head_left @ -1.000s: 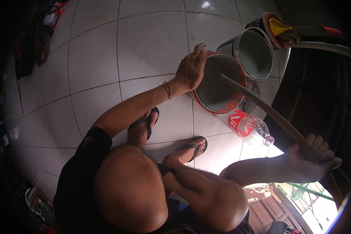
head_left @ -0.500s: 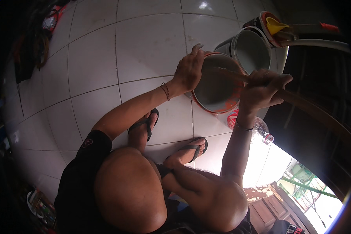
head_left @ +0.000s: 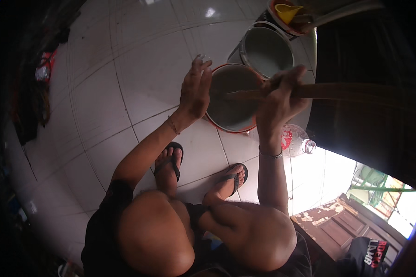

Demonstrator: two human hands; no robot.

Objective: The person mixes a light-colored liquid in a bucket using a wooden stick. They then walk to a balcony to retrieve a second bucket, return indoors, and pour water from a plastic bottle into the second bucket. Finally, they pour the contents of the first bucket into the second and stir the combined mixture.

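Observation:
My right hand (head_left: 282,99) is closed round a long wooden stick (head_left: 330,90). Its far end dips into an orange-rimmed bucket (head_left: 230,131) holding a grey, wet-looking substance (head_left: 229,108). Against the left side of that bucket rests my left hand (head_left: 195,94), its fingers stretched out and holding nothing. A second bucket (head_left: 269,48), pale-rimmed and dark-sided, stands just behind the first with greyish contents. Beyond it is another container with a yellow funnel-like piece (head_left: 287,13) in it.
A clear plastic bottle (head_left: 299,141) with a red label lies beside my right forearm. White floor tiles (head_left: 157,83) spread under my sandalled feet. A dark panel (head_left: 356,120) borders the right side, and a worn brown door (head_left: 342,221) is at the lower right.
The view has turned and the buckets sit further left in it. The stick, slanting down to the right before, now lies nearly level. My right hand still grips it.

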